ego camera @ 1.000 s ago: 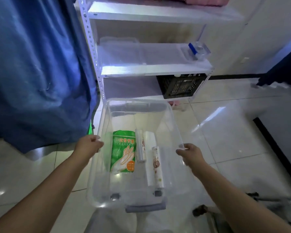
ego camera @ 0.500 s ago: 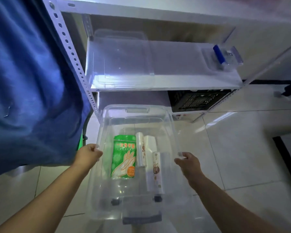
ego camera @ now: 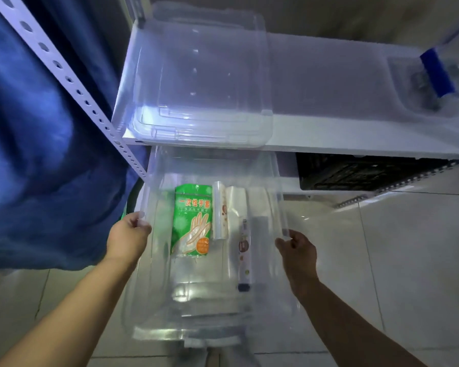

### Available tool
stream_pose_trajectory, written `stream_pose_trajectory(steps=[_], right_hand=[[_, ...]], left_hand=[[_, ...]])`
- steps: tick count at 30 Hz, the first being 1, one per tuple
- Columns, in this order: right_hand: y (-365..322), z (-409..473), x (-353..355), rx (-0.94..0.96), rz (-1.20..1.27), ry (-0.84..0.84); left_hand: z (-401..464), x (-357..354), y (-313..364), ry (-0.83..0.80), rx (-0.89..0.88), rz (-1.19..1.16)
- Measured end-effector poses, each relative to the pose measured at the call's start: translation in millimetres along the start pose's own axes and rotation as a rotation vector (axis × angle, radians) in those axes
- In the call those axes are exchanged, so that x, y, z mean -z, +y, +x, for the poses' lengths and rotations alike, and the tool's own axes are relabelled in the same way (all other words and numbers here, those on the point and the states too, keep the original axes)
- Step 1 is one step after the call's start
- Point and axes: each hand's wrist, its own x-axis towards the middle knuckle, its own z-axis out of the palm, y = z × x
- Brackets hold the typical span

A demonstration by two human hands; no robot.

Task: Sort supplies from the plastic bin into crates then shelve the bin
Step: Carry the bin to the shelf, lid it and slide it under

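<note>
I hold a clear plastic bin [ego camera: 273, 282] by its long sides, low in front of a white shelf unit. My left hand [ego camera: 129, 237] grips the bin's left rim and my right hand [ego camera: 297, 247] grips the right rim. Inside the bin lie a green packet of disposable gloves [ego camera: 192, 221], a clear film roll [ego camera: 220, 210], a flat clear bag pack [ego camera: 236, 200] and a long narrow boxed roll [ego camera: 244, 258]. The bin's far end reaches under the shelf board [ego camera: 329, 133]. A black crate [ego camera: 361, 173] sits under that board at the right.
A clear lid [ego camera: 202, 75] lies on the shelf board at the left, and a small clear box with a blue strip [ego camera: 435, 72] at the right. A perforated white upright [ego camera: 72, 83] runs along the left. Blue cloth [ego camera: 37, 154] hangs at the left. Tiled floor [ego camera: 408, 260] spreads to the right.
The bin and both hands have moved forward toward the shelf unit; the bin's far end now lies under the shelf board. The view has closed in on the shelf.
</note>
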Motion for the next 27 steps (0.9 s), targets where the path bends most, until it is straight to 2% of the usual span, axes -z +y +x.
stream_pose_trajectory(steps=[8, 16, 20, 24, 27], right_hand=[[3, 69, -41, 0.008, 0.115, -0.002], [-23, 106, -61, 0.033, 0.101, -0.009], [-40, 121, -72, 0.036, 0.1, -0.016], [-48, 134, -79, 0.012, 0.09, -0.031], [-55, 145, -77, 0.008, 0.081, -0.055]], left_hand=[[47, -29, 3, -0.043, -0.029, -0.121], [36, -30, -16, -0.031, -0.045, -0.14], [25, -32, -36, 0.029, 0.082, -0.135], [20, -43, -36, 0.023, 0.324, -0.461], [22, -52, -26, 0.07, 0.387, -0.598]])
